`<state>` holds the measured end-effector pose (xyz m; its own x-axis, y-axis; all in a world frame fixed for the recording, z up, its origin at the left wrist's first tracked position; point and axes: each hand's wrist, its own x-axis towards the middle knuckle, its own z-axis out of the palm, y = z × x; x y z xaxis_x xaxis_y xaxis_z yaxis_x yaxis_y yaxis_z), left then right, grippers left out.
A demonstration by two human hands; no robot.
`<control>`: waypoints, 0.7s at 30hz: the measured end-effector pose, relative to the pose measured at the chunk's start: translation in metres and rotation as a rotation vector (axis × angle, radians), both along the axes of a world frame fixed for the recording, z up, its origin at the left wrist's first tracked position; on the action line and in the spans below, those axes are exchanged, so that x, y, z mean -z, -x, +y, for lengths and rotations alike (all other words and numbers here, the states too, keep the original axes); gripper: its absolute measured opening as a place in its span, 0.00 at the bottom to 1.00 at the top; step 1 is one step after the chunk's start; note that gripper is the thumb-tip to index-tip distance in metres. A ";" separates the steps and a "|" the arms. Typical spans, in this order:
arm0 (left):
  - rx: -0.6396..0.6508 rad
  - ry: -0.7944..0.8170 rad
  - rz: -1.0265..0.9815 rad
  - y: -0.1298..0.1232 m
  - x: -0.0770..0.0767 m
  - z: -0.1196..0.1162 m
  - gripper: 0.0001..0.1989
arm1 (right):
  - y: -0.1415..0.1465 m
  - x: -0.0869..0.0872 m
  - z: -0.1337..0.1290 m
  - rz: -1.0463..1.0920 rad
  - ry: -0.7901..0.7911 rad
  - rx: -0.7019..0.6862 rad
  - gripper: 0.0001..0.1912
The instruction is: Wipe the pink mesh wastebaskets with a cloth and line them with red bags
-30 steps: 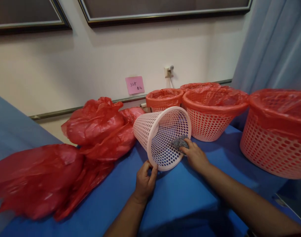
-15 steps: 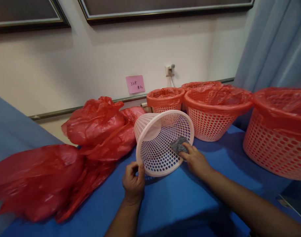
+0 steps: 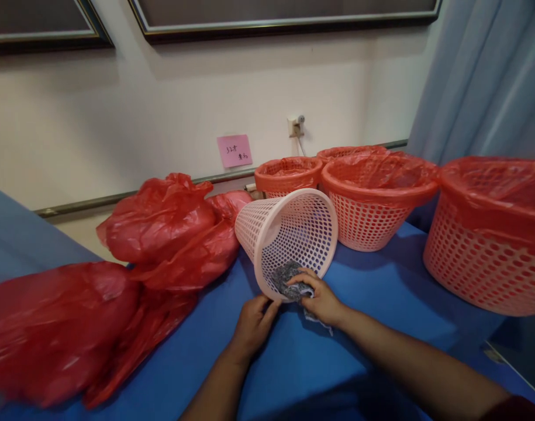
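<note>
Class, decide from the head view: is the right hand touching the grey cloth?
Touching. The head view shows it plainly: the right hand grips the grey cloth, bunching it up.

Both arms extend forward from the lower edge of the view, bare-skinned at the forearms. The left forearm (image 3: 221,383) rises steeply; the left hand (image 3: 252,325) is angled inward, back upward, with thumb (image 3: 272,311) and fingers brought together in a pinch. The right forearm (image 3: 410,354) runs diagonally in from the lower right. The right hand (image 3: 322,300) is set slightly higher, fingers (image 3: 303,277) reaching leftward, partly curled in a grip.
</note>
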<state>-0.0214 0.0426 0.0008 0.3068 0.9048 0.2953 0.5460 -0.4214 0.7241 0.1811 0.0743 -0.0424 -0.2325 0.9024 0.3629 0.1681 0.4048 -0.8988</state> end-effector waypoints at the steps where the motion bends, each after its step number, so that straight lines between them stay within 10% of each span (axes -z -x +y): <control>1: -0.037 -0.050 -0.035 0.003 -0.001 -0.001 0.14 | 0.002 -0.002 -0.002 -0.008 -0.019 -0.014 0.31; 11: -0.315 -0.463 -0.183 0.010 -0.009 -0.007 0.10 | -0.050 -0.016 0.006 -0.492 -0.077 0.404 0.27; 18: -0.501 -0.537 -0.294 0.022 -0.006 0.000 0.11 | 0.004 -0.013 -0.045 -0.193 -0.107 -0.105 0.38; 21: -0.608 -0.581 -0.334 0.031 -0.006 0.000 0.11 | -0.010 -0.021 -0.037 -0.299 -0.141 -0.098 0.34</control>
